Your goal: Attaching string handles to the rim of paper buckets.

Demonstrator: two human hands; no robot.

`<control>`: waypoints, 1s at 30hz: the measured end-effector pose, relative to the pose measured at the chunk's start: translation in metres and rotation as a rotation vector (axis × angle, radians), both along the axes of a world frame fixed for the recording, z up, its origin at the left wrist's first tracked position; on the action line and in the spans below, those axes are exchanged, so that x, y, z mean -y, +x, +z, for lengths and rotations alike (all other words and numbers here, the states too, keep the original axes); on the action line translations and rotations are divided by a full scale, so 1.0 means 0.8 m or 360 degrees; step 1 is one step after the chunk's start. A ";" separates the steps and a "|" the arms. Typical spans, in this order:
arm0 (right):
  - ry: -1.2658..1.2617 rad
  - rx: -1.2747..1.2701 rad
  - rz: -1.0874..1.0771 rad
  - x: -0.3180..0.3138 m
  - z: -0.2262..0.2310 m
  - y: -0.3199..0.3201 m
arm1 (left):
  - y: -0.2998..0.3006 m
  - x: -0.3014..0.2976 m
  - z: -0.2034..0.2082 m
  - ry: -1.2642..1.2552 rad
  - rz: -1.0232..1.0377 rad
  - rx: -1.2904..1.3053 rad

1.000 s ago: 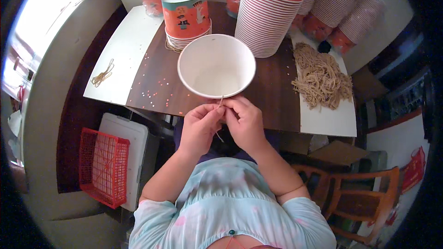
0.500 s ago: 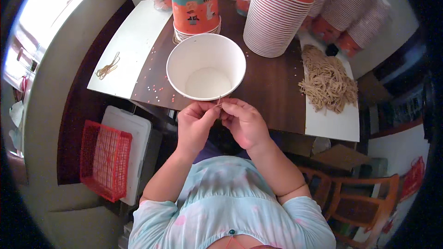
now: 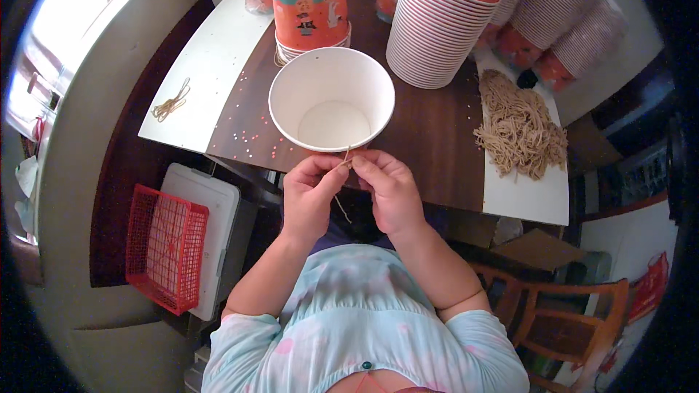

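Observation:
A large white-lined paper bucket (image 3: 331, 76) stands at the table's near edge, its open mouth tilted toward me. Right at its near rim, my left hand (image 3: 309, 195) pinches a thin tan cord (image 3: 343, 208) between thumb and forefinger. My right hand (image 3: 395, 193) pinches the same cord, fingertips almost touching those of the left. One short end sticks up by the rim, and a loose tail dangles between the hands. Whether the cord passes through the bucket's wall is hidden by my fingers.
Behind the bucket sits an upturned orange bucket (image 3: 309, 18), beside a tall nested stack (image 3: 435, 36). A heap of tan cords (image 3: 518, 127) lies at the right, a few more cords (image 3: 172, 100) at the left. A red basket (image 3: 166, 247) is below left, a wooden chair (image 3: 568, 313) below right.
The cord's tail now hangs visibly between my hands, and its short end stands higher by the rim. The bucket appears shifted slightly right and away. Both hands keep pinching.

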State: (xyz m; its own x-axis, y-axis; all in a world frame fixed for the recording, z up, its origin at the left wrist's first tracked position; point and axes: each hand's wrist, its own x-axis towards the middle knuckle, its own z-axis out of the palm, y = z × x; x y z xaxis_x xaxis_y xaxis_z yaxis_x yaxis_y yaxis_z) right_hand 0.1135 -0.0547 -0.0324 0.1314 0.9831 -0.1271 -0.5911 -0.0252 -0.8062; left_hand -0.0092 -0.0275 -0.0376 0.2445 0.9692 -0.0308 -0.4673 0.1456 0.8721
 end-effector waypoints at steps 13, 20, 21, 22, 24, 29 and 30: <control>-0.0064 0.0024 0.0186 -0.002 0.001 0.013 | 0.006 0.010 -0.003 0.0651 0.0264 -0.0435; -0.0006 0.0023 0.0124 -0.003 0.001 0.008 | -0.001 0.002 0.006 0.1305 0.0436 -0.1002; -0.0004 0.0022 0.0123 -0.003 0.000 0.009 | -0.001 -0.001 0.005 0.1414 0.0504 -0.1042; -0.0020 0.0036 0.0119 -0.004 -0.002 0.010 | -0.002 -0.003 0.004 0.1524 0.0573 -0.1081; -0.0034 0.0050 0.0114 -0.004 -0.002 0.010 | -0.004 -0.004 0.003 0.1515 0.0565 -0.1084; -0.0121 -0.0050 0.0082 -0.004 -0.001 0.009 | -0.010 -0.001 -0.002 0.1288 0.0448 -0.1066; -0.0120 -0.0050 0.0081 -0.004 0.000 0.008 | -0.008 0.000 0.001 0.1258 0.0449 -0.1003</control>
